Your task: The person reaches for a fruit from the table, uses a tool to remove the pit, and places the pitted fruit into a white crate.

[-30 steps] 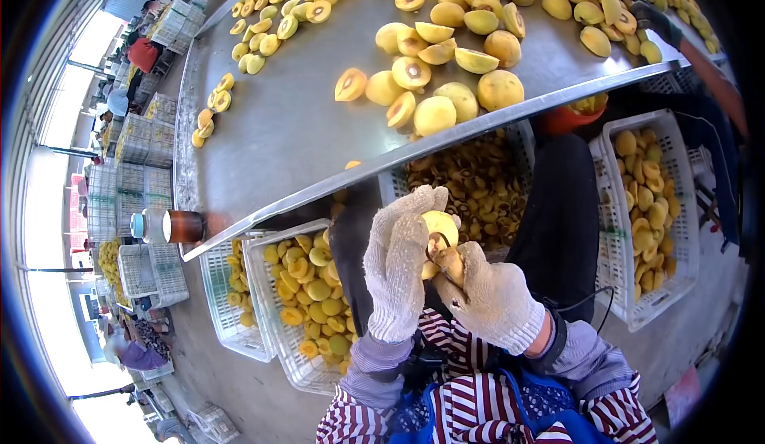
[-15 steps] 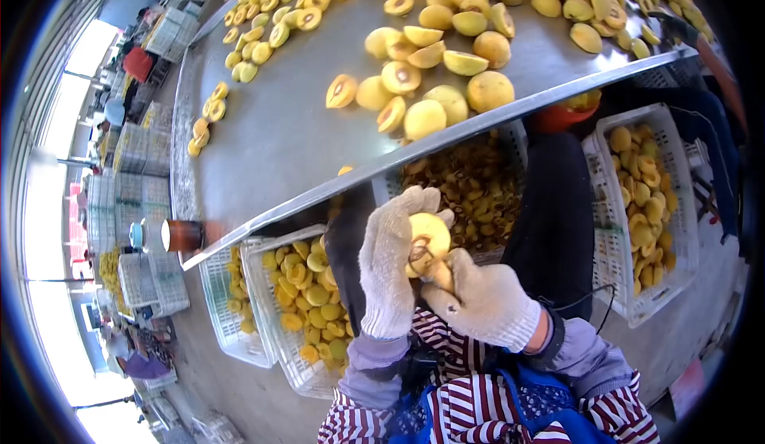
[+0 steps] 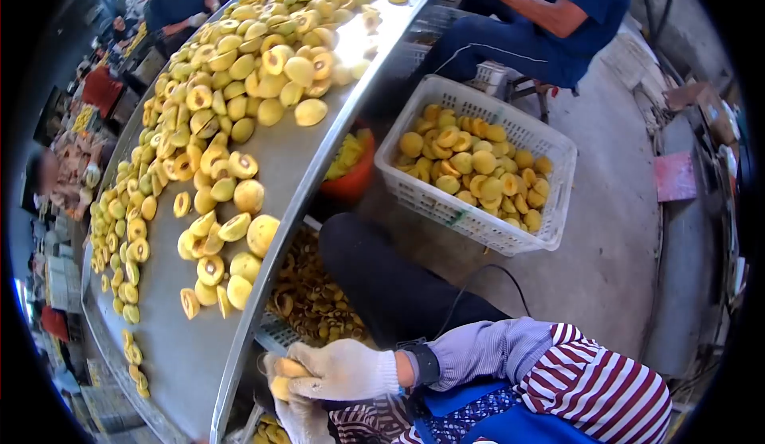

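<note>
At the lower edge of the head view, my gloved left hand (image 3: 305, 422) is closed around a yellow peach half (image 3: 280, 387); most of that hand is hidden behind the other. My gloved right hand (image 3: 351, 370) lies over it, fingers curled together against the fruit. A tan, handle-like piece shows between its fingers, too small to identify. Both hands are beside the metal table's edge (image 3: 253, 314), above a crate of brown-yellow peach scraps (image 3: 315, 288). Several peach halves (image 3: 239, 265) lie on the table nearby, some with the cut side up.
A long pile of peach halves (image 3: 231, 69) covers the table's far part. A white crate of peach halves (image 3: 478, 169) stands on the floor at right, with a red bucket (image 3: 355, 174) under the table edge. A co-worker (image 3: 558, 21) sits beyond; another person (image 3: 179, 5) is across the table.
My view has swung to the right, so the hands now appear lower and further left. The peach half remains in my left hand, with my right hand against it.
</note>
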